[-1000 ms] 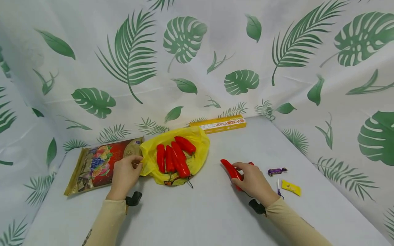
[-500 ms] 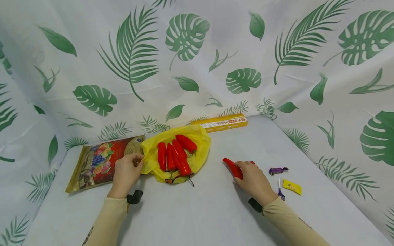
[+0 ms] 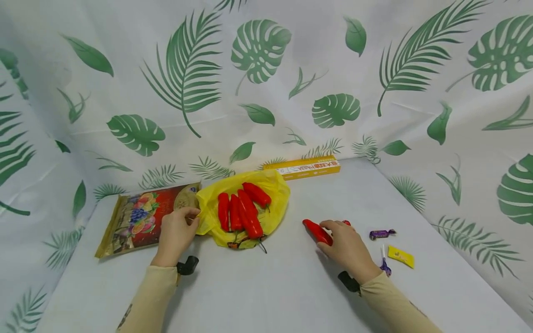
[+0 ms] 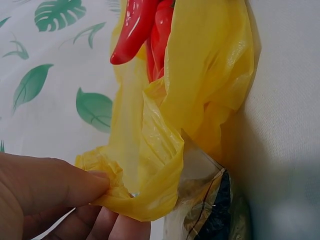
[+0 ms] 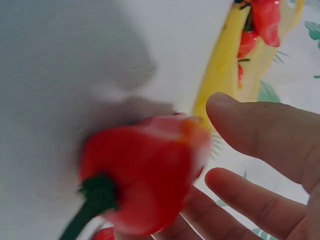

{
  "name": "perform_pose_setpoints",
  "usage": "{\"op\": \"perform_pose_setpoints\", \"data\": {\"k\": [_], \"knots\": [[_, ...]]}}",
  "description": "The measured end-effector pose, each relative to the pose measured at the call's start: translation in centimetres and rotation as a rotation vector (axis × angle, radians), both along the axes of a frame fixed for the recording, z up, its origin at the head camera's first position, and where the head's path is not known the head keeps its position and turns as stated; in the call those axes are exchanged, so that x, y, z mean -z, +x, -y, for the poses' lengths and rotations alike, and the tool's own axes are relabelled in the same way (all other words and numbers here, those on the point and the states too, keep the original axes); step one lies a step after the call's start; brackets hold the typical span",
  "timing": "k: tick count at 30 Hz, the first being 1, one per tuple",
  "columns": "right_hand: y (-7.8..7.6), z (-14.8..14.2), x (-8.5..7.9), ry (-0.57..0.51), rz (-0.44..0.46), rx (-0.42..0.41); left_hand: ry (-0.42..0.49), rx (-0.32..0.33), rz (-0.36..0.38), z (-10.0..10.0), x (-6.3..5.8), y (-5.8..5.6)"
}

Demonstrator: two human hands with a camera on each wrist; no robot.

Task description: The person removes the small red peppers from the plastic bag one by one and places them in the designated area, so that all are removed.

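Observation:
My left hand (image 3: 179, 231) pinches the left edge of a yellow plastic bag (image 3: 275, 210) between thumb and fingers; in the left wrist view the bag's edge (image 4: 145, 205) is bunched there. Several red peppers (image 3: 247, 215) lie in the bag's mouth. To the right, my right hand (image 3: 345, 245) is over a loose red pepper (image 3: 318, 232). The right wrist view shows this pepper (image 5: 145, 170) with its green stem towards the camera. Thumb and index finger are spread apart beside it, and the lower fingers pass behind it. A bit of another red pepper (image 3: 346, 223) shows beyond that hand.
A red and gold fruit-printed package (image 3: 145, 217) lies left of the bag. Behind stands a long yellow pasta box (image 3: 310, 167) by the leaf-print curtain. Right of my right hand are a purple-wrapped candy (image 3: 381, 234), a yellow sachet (image 3: 401, 256) and a lollipop (image 3: 385, 263).
My right thumb has shifted from on top of the loose pepper to its near side. The left hand keeps its pinch on the bag. The head view has swung slightly left.

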State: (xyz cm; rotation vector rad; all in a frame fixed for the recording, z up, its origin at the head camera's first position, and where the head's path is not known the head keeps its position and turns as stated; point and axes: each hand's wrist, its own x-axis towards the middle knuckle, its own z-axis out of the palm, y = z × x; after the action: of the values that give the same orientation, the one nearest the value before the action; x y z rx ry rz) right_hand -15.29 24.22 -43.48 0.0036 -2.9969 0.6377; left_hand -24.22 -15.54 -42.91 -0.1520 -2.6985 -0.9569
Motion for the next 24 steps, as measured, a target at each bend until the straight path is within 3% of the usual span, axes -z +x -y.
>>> {"op": "perform_pose_setpoints", "data": {"k": [6,10,17,20,24], "knots": [[-0.4,1.5,-0.5,-0.07,-0.062,-0.021,0.01,0.003,-0.016,0.0,0.0,0.0],[-1.1,3.0,-0.5,-0.159,-0.095,-0.09,0.004,-0.004,-0.02,0.2,0.0,0.0],[-3.2,6.2,-0.1,-0.477,0.037,-0.248,0.014,-0.026,0.007,0.6,0.0,-0.1],[-4.6,8.1,0.4,-0.551,0.064,-0.248,0.034,-0.031,0.021,0.6,0.1,-0.2],[-6.5,10.5,1.2,-0.562,0.084,-0.186,0.053,-0.03,0.029,0.5,0.2,-0.4]]}}
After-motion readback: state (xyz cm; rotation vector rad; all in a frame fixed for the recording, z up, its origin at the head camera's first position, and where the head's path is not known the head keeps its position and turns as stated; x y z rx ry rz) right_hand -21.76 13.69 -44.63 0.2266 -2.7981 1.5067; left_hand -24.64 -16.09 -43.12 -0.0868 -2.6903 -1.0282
